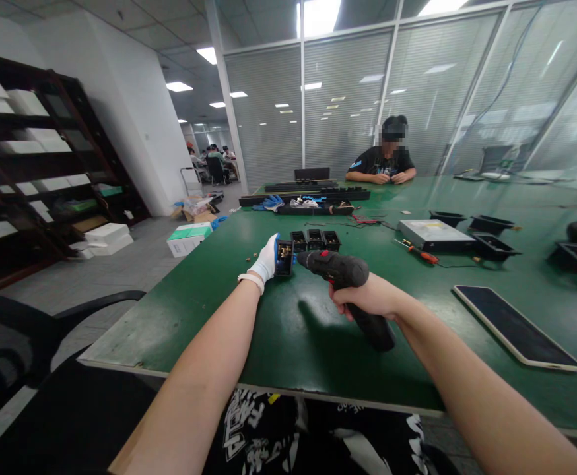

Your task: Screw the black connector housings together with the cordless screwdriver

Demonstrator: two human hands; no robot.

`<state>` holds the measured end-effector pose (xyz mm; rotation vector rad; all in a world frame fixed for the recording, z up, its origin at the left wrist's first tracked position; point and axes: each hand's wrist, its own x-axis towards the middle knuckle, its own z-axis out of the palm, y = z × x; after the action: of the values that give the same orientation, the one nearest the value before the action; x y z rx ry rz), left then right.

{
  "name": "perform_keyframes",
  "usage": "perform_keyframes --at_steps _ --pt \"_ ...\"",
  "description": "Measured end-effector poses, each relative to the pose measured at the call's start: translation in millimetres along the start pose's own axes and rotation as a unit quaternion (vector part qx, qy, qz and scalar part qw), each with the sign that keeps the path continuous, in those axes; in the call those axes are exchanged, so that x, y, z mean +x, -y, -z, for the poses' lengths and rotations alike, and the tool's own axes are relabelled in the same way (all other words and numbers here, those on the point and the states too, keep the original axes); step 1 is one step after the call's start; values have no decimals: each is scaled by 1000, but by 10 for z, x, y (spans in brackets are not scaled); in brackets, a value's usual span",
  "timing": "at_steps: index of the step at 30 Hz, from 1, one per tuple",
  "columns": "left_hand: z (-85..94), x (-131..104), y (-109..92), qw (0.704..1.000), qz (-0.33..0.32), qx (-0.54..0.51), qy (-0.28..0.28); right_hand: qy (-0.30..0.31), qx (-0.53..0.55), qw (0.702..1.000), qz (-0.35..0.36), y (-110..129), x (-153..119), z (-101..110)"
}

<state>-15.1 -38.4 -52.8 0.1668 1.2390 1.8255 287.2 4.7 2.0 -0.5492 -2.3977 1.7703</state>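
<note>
My left hand (pixel 267 258), in a white glove with blue on the fingers, grips a small black box (pixel 284 258) with brass-coloured metal parts inside, its open side facing me. In my bare right hand (pixel 355 298) is a black cordless drill (pixel 335 265) with red marks, its nose pointing left at the box. Whether the bit touches the box is too small to tell. Just behind, three similar black boxes (pixel 315 240) stand in a row on the green table (pixel 249 323). A few tiny brass-coloured pieces (pixel 248 259) lie left of my glove.
To the right are a tablet-like device (pixel 516 326), a screwdriver (pixel 424 254), a silver-grey flat case (pixel 434 235) and several black trays (pixel 491 247). Long black bars (pixel 308 195) and blue gloves (pixel 270 203) lie at the back. A person (pixel 385 158) sits across the table.
</note>
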Motion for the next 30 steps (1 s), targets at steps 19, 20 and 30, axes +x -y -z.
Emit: perform_keyframes --at_steps 19,20,30 --pt "8 39 8 1000 5 -5 9 1 0 1000 -10 -17 13 9" --pt "9 39 9 1000 3 -10 9 1 0 1000 -10 -18 14 8" --pt "-2 23 -3 1000 13 -4 12 0 1 1000 -6 3 1 -1"
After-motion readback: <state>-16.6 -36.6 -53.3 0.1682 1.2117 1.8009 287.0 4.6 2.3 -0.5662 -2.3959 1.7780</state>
